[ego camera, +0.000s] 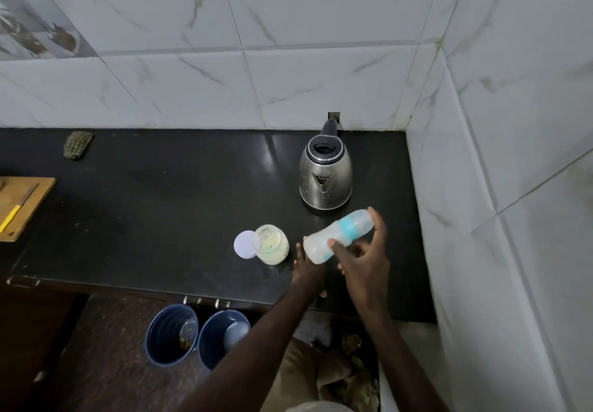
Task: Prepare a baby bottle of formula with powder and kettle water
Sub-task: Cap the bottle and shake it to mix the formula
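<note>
Holding the baby bottle (338,236) in the air, the right hand (364,259) has its thumb on the near side and its fingers curled round the far side, so it is partly closed on the bottle. The bottle is tipped on its side, just in front of the kettle (325,177) and not touching it. It is see-through with a blue band in the middle, and it looks blurry. The left hand (308,272) is under the low end of the bottle, with its fingers spread out flat near the black counter (160,212). It holds nothing, and it is hard to tell if it touches the bottle. The shiny kettle stands on the counter close to the tiled wall (288,43), with its black handle pointing at the wall. To the left of the kettle and nearer to the person stands an open powder jar (271,243). Its round pale lid (244,244) lies flat on the counter, touching the jar's left side.
</note>
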Tool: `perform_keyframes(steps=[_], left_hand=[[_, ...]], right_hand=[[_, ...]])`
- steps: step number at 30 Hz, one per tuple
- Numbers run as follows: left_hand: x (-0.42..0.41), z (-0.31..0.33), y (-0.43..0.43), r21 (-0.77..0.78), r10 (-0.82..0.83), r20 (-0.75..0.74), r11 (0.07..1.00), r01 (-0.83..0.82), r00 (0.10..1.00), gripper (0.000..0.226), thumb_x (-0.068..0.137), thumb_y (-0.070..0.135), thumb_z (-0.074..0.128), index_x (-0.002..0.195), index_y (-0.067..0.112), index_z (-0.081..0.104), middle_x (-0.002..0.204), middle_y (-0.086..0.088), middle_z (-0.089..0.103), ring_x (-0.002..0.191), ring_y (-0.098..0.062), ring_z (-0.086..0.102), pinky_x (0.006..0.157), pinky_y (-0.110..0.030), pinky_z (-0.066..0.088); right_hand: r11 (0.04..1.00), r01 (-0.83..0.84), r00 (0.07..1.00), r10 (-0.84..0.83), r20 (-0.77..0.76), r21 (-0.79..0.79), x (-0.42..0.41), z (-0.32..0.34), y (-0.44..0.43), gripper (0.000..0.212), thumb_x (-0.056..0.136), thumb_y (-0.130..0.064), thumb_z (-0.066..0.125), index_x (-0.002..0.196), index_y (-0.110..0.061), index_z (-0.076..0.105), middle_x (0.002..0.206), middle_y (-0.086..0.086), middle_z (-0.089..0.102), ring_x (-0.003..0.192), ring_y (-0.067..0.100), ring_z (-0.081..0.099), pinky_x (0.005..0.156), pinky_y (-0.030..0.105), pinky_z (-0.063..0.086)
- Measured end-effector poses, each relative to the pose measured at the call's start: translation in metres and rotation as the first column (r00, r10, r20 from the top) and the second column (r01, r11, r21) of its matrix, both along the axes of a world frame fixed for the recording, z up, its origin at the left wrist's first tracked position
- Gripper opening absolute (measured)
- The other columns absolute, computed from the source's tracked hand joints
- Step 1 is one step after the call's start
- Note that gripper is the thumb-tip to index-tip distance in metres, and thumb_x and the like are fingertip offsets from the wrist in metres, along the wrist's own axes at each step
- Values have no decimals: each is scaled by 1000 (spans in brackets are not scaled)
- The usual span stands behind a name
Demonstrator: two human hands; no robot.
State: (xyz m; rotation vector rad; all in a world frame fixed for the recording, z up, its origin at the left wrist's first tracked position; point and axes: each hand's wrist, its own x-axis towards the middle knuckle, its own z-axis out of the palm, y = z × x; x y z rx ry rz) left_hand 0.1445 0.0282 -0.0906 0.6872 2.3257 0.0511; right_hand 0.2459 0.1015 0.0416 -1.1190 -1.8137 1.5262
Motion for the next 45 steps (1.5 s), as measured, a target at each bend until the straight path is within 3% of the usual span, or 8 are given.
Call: perform_keyframes(steps=[6, 9, 13, 20, 26, 33, 38, 45], left_hand=[[-1, 5, 1, 26, -12, -26, 1000, 13, 1000, 137, 74, 26, 92, 161, -4, -11, 167, -26, -23, 156, -46, -15, 125, -57, 20], [1, 8, 1, -22, -30, -27, 999, 29, 999, 137, 75, 24, 91, 160, -4, -12, 167, -26, -24, 156, -45, -15, 125, -57, 20], [0, 14, 0, 24, -73, -4, 997, 73, 997, 127, 74, 18, 92, 165, 8, 3, 172, -20, -2, 158, -43, -3, 127, -57, 19], [-1, 1, 2, -16, -61, -29, 998, 60, 998, 140, 73, 27, 93, 160, -4, -13, 166, -26, -26, 156, -46, -15, 124, -56, 22], [1, 10, -1, 64, -16, -16, 998, 17, 1000, 136, 73, 12, 92, 164, 6, -9, 169, -22, -17, 158, -43, -8, 127, -55, 19], [0, 2, 2, -39, -112, -72, 993, 109, 991, 139, 73, 27, 92, 160, -5, -12, 166, -28, -24, 156, -48, -13, 124, -57, 23], [-3, -8, 0, -39, -147, -77, 989, 145, 986, 145, 68, 28, 96, 164, 10, -11, 168, -21, -25, 154, -48, -22, 126, -63, 14], [-1, 0, 0, -16, -90, -61, 996, 89, 994, 139, 72, 23, 93, 161, -3, -11, 166, -24, -26, 156, -44, -16, 124, -56, 21]], right_hand=[[977, 212, 959, -213, -187, -30, -2, 21, 27, 93, 83, -32, 87, 152, -55, 29, 143, 0, 63, 112, 20, 73, 83, 53, 64], [968, 247, 952, -250, -176, -41, -3, 19, 19, 94, 82, -38, 87, 152, -56, 27, 144, 3, 62, 114, 24, 73, 83, 55, 64], [999, -26, 1000, 26, -5, 33, 1, 9, -1, 94, 79, -34, 88, 146, -64, 28, 147, -11, 56, 115, 16, 70, 92, 50, 63], [957, 288, 940, -287, -186, -23, -2, 21, 31, 92, 85, -36, 85, 153, -54, 25, 143, 5, 63, 108, 27, 74, 81, 55, 65], [999, -6, 999, 5, 39, 43, -2, 1, 0, 97, 79, -37, 87, 142, -70, 22, 148, -5, 57, 116, 18, 69, 92, 51, 62], [957, 289, 946, -285, -157, 5, 0, 18, 26, 93, 85, -30, 87, 154, -49, 28, 141, 0, 63, 108, 20, 74, 84, 52, 65], [999, -14, 998, 12, 61, 32, 3, 1, 4, 97, 80, -33, 89, 152, -56, 28, 147, -1, 59, 118, 22, 69, 92, 51, 62], [964, 267, 950, -264, -164, -4, 0, 16, 27, 93, 85, -31, 87, 153, -54, 27, 146, 6, 61, 115, 26, 72, 84, 55, 64]])
